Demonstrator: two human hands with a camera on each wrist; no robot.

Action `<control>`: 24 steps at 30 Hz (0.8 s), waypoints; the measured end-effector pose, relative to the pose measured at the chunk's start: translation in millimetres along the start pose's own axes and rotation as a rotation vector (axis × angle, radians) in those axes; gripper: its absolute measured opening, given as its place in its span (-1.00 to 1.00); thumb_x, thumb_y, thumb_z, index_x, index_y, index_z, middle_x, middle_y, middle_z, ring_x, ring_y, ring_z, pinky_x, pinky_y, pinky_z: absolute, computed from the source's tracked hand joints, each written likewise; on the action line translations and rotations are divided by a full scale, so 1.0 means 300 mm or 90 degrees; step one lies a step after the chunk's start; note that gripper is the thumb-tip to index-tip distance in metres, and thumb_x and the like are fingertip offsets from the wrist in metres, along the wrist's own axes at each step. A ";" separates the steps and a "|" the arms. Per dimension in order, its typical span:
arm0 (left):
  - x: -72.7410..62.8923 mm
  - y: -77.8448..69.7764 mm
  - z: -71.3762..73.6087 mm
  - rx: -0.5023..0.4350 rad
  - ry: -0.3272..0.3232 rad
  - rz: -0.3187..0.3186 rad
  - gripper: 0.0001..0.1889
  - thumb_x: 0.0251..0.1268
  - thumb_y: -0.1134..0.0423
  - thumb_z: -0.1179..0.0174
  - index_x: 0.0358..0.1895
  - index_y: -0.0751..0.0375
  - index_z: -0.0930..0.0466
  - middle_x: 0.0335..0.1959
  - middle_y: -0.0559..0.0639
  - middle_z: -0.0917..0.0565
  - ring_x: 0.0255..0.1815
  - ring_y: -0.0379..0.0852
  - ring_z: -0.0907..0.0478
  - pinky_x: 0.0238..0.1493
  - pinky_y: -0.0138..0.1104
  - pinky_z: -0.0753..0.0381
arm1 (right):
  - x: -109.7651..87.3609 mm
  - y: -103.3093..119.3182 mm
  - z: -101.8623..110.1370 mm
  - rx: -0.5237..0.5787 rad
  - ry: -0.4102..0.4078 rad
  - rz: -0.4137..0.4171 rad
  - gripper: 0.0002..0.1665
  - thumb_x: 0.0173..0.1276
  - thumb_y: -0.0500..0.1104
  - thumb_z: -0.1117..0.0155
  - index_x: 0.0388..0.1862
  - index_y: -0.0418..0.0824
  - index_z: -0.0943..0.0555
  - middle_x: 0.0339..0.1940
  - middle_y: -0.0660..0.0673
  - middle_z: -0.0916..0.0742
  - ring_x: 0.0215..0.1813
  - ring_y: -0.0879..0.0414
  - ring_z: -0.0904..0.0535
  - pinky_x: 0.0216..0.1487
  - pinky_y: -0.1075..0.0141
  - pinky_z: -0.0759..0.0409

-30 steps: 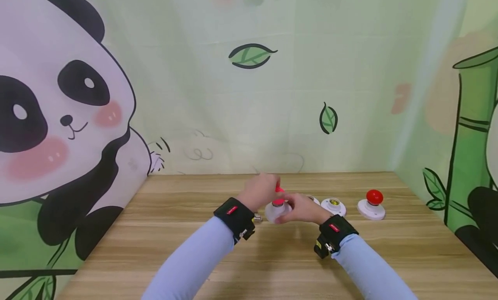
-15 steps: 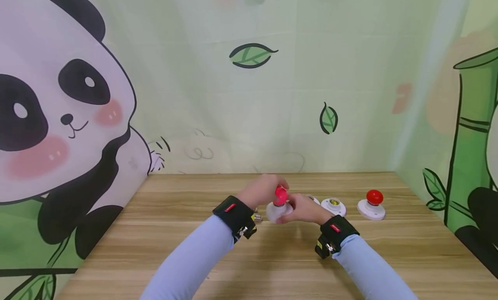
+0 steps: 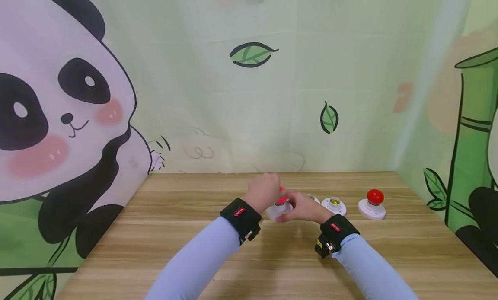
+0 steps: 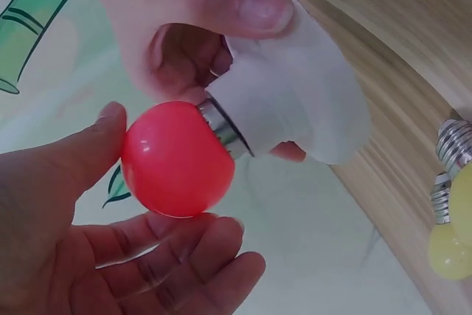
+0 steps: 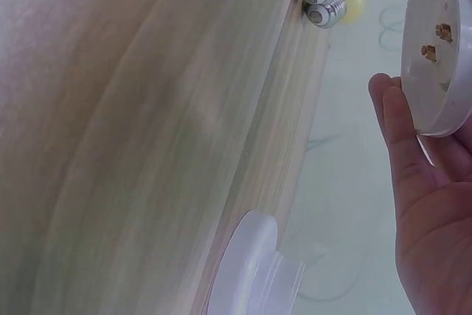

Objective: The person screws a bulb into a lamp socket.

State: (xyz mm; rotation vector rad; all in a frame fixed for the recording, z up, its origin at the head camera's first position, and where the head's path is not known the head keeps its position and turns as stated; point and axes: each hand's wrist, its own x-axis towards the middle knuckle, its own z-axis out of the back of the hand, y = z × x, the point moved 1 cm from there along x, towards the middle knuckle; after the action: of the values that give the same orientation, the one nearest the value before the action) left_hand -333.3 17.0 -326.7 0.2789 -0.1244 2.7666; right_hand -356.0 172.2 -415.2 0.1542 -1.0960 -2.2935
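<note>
A round red light bulb [image 4: 177, 160] has its metal base partly inside a white lamp socket [image 4: 295, 101]. My left hand [image 3: 263, 192] is around the bulb, thumb on one side and curled fingers along the other. The right hand [image 3: 305, 207] grips the socket by its base, thumb across the white body in the left wrist view. From the right wrist, the socket's underside [image 5: 435, 71] shows brass screws and stands off the table, fingers at its rim. In the head view the hands hide part of bulb and socket.
Yellow bulbs [image 4: 451, 250] with metal screw bases lie on the wooden table [image 3: 295, 261] to the left. Right of the hands stand an unfilled white socket [image 3: 333, 207], another partly hidden one [image 3: 313, 199], and a socket bearing a red bulb [image 3: 375, 197].
My left hand's fingers shift on the red bulb, showing more of it half a second ago, then covering it again. The left wrist has turned and moved slightly right. The right hand stays nearly still.
</note>
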 end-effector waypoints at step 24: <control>-0.005 0.016 0.035 -0.108 0.081 -0.095 -0.55 0.16 0.04 -0.37 0.06 0.17 -0.58 -0.11 0.03 -0.68 -0.20 -0.13 -0.58 -0.20 -0.29 -0.60 | 0.003 -0.002 -0.005 -0.002 -0.003 -0.009 -0.33 0.05 0.00 -0.54 0.12 -0.19 -0.55 0.00 -0.10 -0.70 -0.02 0.08 -0.60 0.06 0.17 -0.56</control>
State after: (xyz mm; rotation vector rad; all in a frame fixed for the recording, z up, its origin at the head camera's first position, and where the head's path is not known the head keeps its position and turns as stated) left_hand -331.7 10.9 -317.1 0.0644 -0.2914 2.5971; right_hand -356.4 171.0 -416.4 0.1565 -1.0966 -2.3091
